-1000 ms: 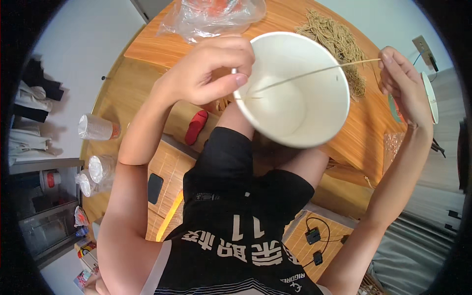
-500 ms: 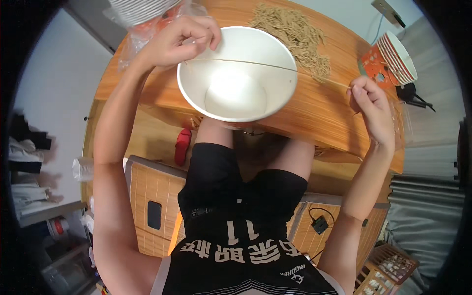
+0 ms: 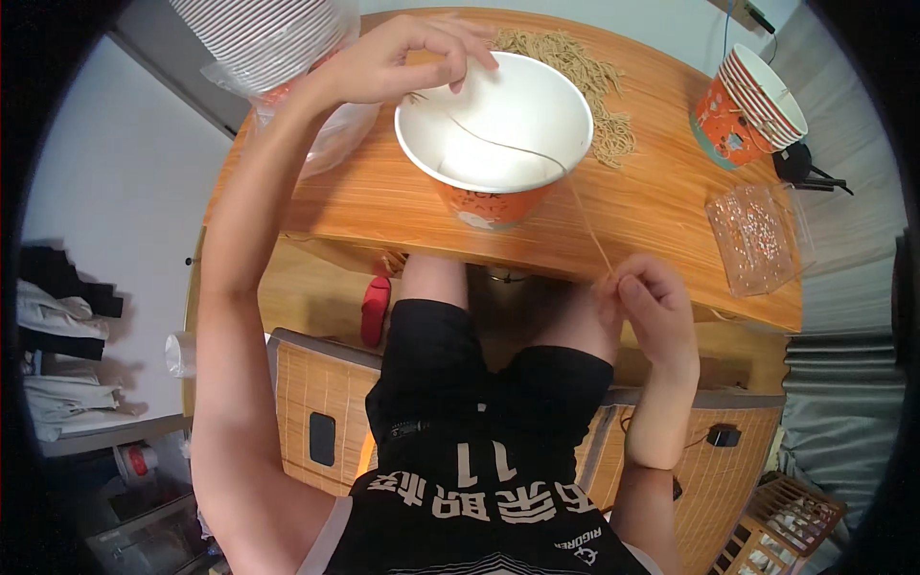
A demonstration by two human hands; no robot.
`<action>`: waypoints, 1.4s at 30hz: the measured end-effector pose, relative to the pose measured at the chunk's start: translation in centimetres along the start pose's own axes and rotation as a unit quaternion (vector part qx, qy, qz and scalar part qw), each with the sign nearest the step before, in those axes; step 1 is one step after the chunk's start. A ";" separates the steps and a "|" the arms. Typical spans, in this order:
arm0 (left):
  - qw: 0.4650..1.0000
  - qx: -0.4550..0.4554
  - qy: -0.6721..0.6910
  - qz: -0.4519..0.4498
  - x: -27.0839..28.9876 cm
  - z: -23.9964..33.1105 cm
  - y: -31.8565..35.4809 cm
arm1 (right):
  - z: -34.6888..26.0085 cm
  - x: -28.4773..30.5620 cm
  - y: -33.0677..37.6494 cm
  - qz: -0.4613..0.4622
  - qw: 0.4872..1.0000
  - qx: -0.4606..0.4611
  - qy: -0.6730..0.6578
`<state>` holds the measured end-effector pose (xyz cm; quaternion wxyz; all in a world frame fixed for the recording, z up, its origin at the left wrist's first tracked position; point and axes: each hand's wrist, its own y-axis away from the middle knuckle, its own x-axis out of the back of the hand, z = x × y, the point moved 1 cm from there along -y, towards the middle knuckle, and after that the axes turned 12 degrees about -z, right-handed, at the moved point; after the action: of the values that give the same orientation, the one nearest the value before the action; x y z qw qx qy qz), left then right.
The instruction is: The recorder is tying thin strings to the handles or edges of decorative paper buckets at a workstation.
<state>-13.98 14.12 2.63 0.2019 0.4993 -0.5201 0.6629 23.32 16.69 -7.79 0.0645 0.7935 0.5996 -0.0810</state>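
A large paper bucket [image 3: 527,199], white inside and orange outside, stands near the table's front edge. Across its mouth lies a thin tan cord [image 3: 591,228], slack inside the bucket and drawn over the right rim. My right hand [image 3: 654,305] is closed in a pinch on that cord, low beside the table's front edge. My left hand [image 3: 422,62] is at the bucket's far left rim, fingers stretched and apart. Below it a frayed cord end shows at the rim; whether a finger touches it is unclear. A pile of similar tan cords [image 3: 565,62] lies behind the bucket.
Nested orange paper buckets [image 3: 743,110] stand at the right back. A clear plastic box of small colourful bits [image 3: 752,240] sits near the right edge. Stacked white bowls in plastic wrap [image 3: 264,38] stand at the back left. A red slipper [image 3: 376,311] is on the floor.
My right hand has come down and left with the cord, which has gone from taut to slack. My left hand has shifted right and its fingers have spread. The box of bits is now uncovered.
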 end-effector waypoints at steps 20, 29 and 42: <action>0.692 0.512 0.371 0.350 -15.8 24.4 -6.9 | -3.4 -5.1 1.2 -0.024 0.779 0.197 0.595; 0.750 0.388 0.476 0.245 -14.0 25.6 -5.1 | -9.1 1.4 -9.3 -0.016 0.693 0.176 0.699; 0.864 0.380 0.239 0.228 -10.6 25.5 -2.9 | -7.2 -4.2 -8.9 -0.041 0.626 0.297 0.720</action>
<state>4.24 -4.82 -6.24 -0.0425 0.2309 -0.2629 0.9358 13.96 16.64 0.06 -0.6302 0.5496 0.4302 0.3403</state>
